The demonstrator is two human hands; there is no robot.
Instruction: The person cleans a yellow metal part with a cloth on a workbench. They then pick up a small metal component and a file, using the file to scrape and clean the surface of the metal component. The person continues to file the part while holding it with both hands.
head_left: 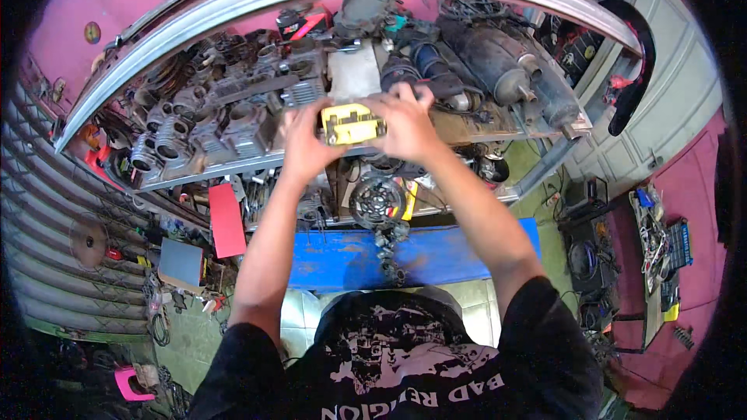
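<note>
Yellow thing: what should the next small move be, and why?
Probably ease the yellow thing onto the pale sheet: the left hand and right hand hold it at opposite ends, and the sheet lies just beyond, with metal parts crowding both sides.

Forearms [478, 206] outstretched, left hand [308, 142] near right hand [408, 127], fingers [402, 95] bent.

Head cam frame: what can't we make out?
All in the head view:
Yellow-and-black boxy object: side away from the camera hidden by its own body; blur swallows fine detail.
Left hand and right hand: fingers blurred, exact contact unclear.
Blue rectangular bench: left end behind the left forearm.
Black short-sleeved shirt: cut off by the lower edge.
</note>
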